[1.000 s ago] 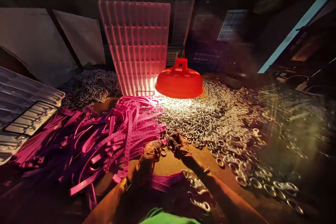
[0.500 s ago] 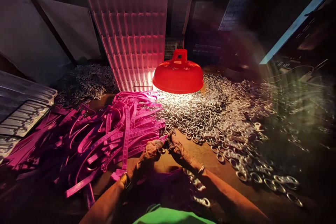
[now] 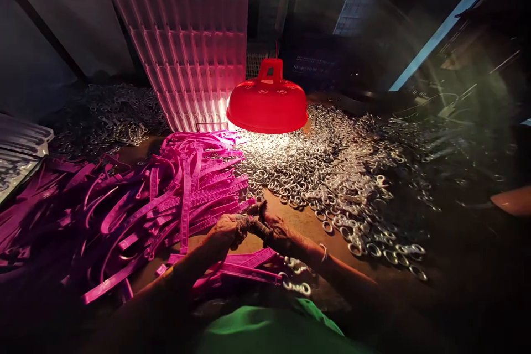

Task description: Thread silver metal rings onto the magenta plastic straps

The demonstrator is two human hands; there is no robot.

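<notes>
Reading outward from the pink straps, heaped left and far of my fingers, I see my left hand and right hand touching; I cannot tell what either grip is clamped on. Small, level finger movements would suit this closeness, I judge. Metal rings edge the tabletop showing at right. Beyond, the red lamp hangs low, so high lifts look risky.
</notes>
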